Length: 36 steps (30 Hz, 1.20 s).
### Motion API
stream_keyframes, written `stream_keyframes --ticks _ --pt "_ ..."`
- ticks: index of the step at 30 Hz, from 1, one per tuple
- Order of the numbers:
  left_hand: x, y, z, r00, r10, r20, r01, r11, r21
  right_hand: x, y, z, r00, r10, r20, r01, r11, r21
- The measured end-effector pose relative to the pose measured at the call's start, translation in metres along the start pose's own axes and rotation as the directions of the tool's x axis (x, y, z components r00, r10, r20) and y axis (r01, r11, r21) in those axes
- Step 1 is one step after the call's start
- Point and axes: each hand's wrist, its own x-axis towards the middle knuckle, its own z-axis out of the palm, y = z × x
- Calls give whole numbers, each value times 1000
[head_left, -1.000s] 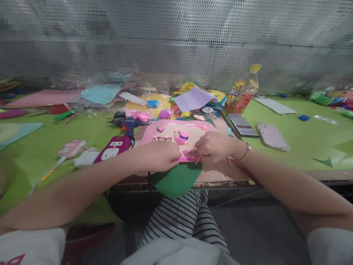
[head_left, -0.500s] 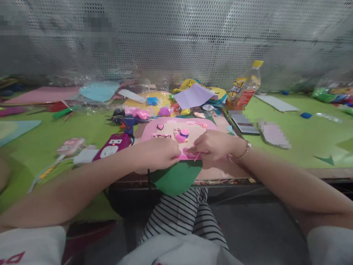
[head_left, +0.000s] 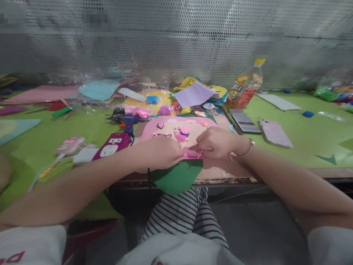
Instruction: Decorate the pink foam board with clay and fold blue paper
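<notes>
A pink board [head_left: 147,127] with a cream middle lies in front of me at the table's edge. On it are a small pink heart [head_left: 160,126] and a pink and blue clay figure [head_left: 182,134]. My left hand [head_left: 164,151] rests on the board's near left part, fingers curled, its fingertips at the near edge; whatever they grip is hidden. Beside it, my right hand [head_left: 216,142] is closed with the fingers bent down on a thin pink clay strip [head_left: 200,153]. The two hands' fingertips are a short distance apart. Below the board hangs a green sheet [head_left: 178,178].
Left of the board lie a purple power strip [head_left: 118,141] and a blue glue gun [head_left: 129,124]. Clay lumps and a lilac sheet [head_left: 194,95] are heaped behind it. A bottle [head_left: 245,88], a dark phone [head_left: 245,122] and a pale pink phone-shaped item [head_left: 275,133] are at the right.
My left fingertips have shifted slightly right along the board's near edge. The right fingers have moved a little, and the pink strip's loose end has changed its angle.
</notes>
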Motion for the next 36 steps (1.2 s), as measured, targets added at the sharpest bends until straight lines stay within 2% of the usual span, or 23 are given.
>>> stream_keyframes --ticks 3,7,25,31,36 --pt "1 1 1 997 34 72 -41 994 102 -1 0 -2 1000 3 -20 -3 1000 7" --pt "3 3 2 999 -2 42 -2 994 105 0 -2 -2 1000 -12 -11 12 1000 13" --pt "-1 -3 5 999 44 28 -46 996 81 0 -1 -1 999 -33 37 30 997 75" --pt "-2 -1 7 996 80 -40 -76 994 84 2 -1 5 997 -73 21 73 997 26" --pt "-4 -6 10 997 52 -48 -53 998 -21 2 -1 7 989 -147 9 148 988 -46"
